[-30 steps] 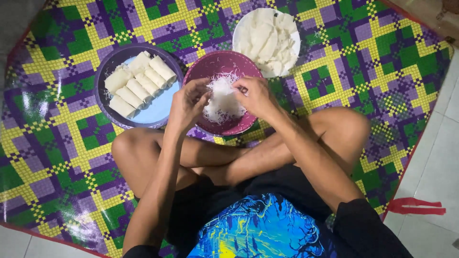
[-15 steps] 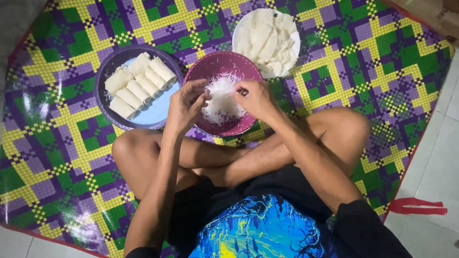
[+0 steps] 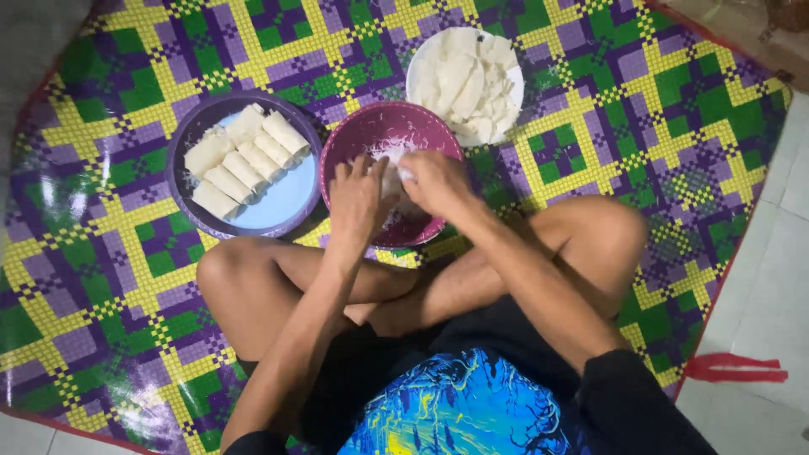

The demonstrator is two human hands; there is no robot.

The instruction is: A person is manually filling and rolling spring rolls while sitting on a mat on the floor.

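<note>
Both hands closer together now: left hand (image 3: pixel 358 198), right hand (image 3: pixel 431 181) over round maroon plastic bowl (image 3: pixel 371 135), grip pinching white filling; checkered woven mat (image 3: pixel 590 126), pale tiled floor (image 3: pixel 758 295).

Glossy woven plastic mat (image 3: pixel 109 278); smooth maroon plastic bowl (image 3: pixel 354 143); matt tiled floor (image 3: pixel 775 278).

Left hand (image 3: pixel 358 200) and right hand (image 3: pixel 434 181) meet, fingers curled, grip seemingly pinched shut

A: Woven plaid floor mat (image 3: pixel 126 278): purple, green, yellow checks, red edging.
B: Round maroon plastic bowl (image 3: pixel 358 135); round purple-rimmed plate (image 3: pixel 291 198), pale blue centre; round white plate (image 3: pixel 419 72).
</note>
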